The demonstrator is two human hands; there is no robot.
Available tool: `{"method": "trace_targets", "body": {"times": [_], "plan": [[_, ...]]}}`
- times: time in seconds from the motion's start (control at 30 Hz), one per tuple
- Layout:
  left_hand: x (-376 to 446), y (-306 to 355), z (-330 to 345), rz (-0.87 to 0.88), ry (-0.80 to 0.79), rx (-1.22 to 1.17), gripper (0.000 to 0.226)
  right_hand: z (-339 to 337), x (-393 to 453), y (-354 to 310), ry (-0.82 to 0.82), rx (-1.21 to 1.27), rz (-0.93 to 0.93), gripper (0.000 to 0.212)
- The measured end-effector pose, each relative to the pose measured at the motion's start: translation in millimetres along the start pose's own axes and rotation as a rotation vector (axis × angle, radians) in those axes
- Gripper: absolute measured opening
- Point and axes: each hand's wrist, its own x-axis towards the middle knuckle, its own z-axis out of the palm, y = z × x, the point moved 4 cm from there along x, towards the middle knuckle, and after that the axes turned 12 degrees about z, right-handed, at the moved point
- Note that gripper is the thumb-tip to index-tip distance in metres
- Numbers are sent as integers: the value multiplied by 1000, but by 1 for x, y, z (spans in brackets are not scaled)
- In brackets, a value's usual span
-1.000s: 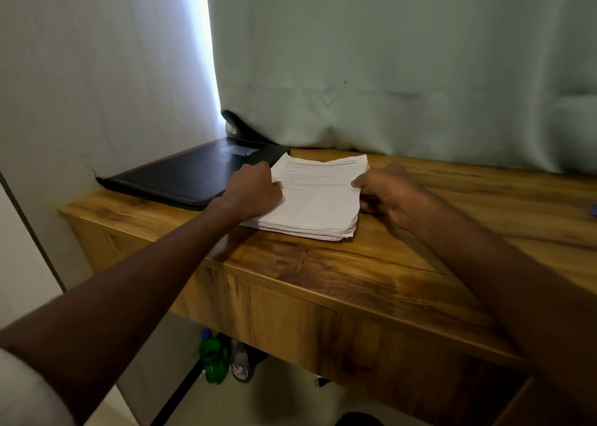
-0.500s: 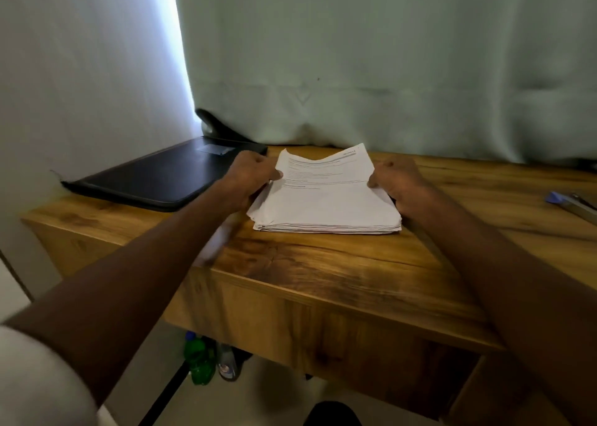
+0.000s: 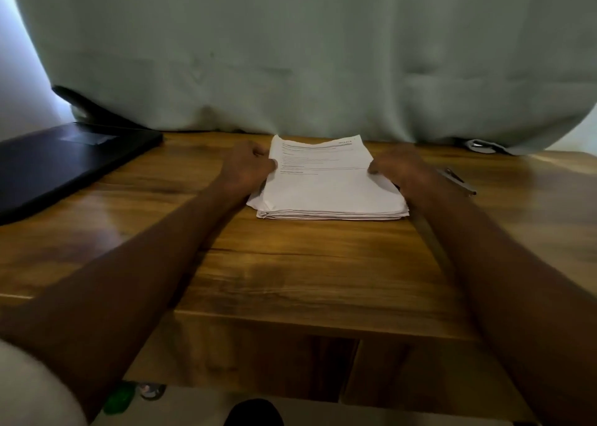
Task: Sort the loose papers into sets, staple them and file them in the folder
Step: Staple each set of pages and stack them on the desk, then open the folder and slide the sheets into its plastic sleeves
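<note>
A stack of white printed papers (image 3: 326, 186) lies on the wooden desk (image 3: 290, 264), near its back edge. My left hand (image 3: 247, 164) grips the stack's left edge with curled fingers. My right hand (image 3: 399, 167) grips its right edge, thumb on the top sheet. A black folder (image 3: 64, 160) lies shut at the desk's far left. A metal stapler (image 3: 457, 180) lies just right of my right hand, partly hidden by it.
A pale green curtain (image 3: 307, 54) hangs along the back of the desk. A dark object (image 3: 87, 109) leans behind the folder. A shiny item (image 3: 483, 146) peeks from under the curtain at the right. Green bottles (image 3: 119, 398) stand on the floor below.
The stack has been turned and slid rightward, away from the folder, so its edges now run square to the desk. Both hands kept hold of its sides.
</note>
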Motion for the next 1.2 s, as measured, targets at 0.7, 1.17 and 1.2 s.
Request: {"method": "trace_targets", "body": {"times": [0.7,1.17,1.2], "plan": [[-15,4,5,-269,-176,-568,56,28,-15,-4,-452,630,169,40],[-63,-6,-105,416,77,395,36,27,-111,-71,393,-12,-654,29],[-72,-13,-131,432,120,468,32,40,-128,-83,378,10,-708,27]]}}
